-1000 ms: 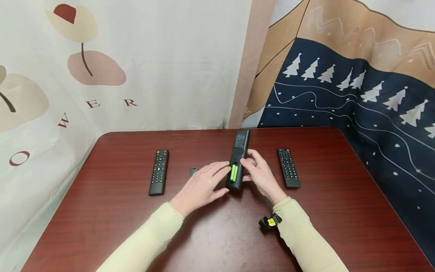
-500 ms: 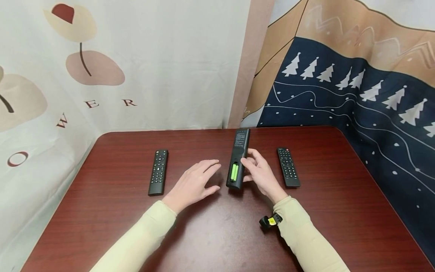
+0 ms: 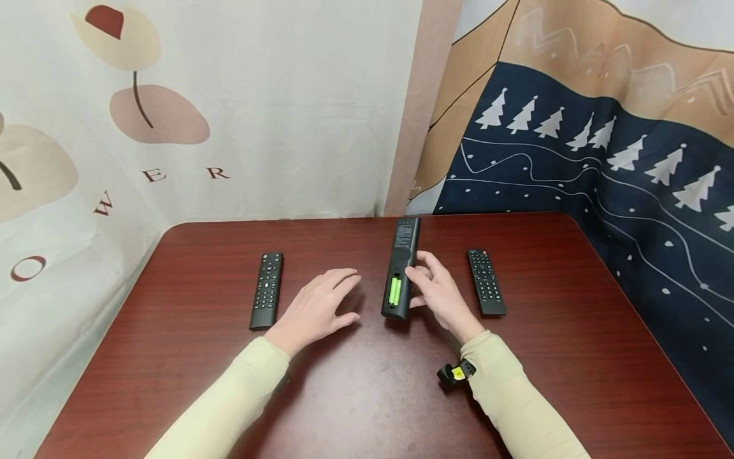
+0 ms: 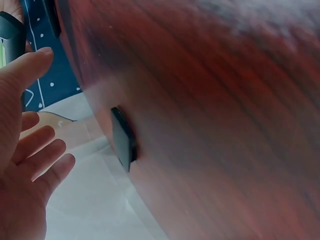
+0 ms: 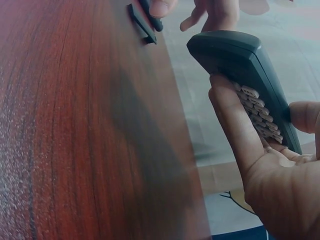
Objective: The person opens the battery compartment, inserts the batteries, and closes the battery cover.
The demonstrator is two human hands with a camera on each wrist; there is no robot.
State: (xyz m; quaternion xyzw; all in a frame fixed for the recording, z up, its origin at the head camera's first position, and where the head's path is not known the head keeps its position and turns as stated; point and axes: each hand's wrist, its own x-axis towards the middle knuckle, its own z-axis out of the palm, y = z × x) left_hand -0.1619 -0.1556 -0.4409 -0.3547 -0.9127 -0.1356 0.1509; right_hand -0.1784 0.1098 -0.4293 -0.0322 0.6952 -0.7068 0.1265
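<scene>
In the head view my right hand point(image 3: 444, 299) holds a black remote control point(image 3: 403, 255) above the table, thumb on the near side and fingers behind. Its back faces up, and two green batteries point(image 3: 395, 291) lie in the uncovered battery compartment. The right wrist view shows pale buttons point(image 5: 257, 112) on the remote's underside, against my fingers. My left hand point(image 3: 309, 309) hovers to the left of the remote with relaxed, spread fingers and holds nothing. Beyond it in the left wrist view lies a small dark battery cover point(image 4: 123, 140), hidden behind the hand in the head view.
A second black remote point(image 3: 266, 290) lies buttons-up on the left of the reddish-brown table point(image 3: 367, 395). Another remote point(image 3: 487, 282) lies to the right of my right hand. Printed curtains point(image 3: 287, 115) hang behind the table.
My left hand has drawn back to the left, away from the remote it was touching over the batteries. The right hand keeps its hold, almost still.
</scene>
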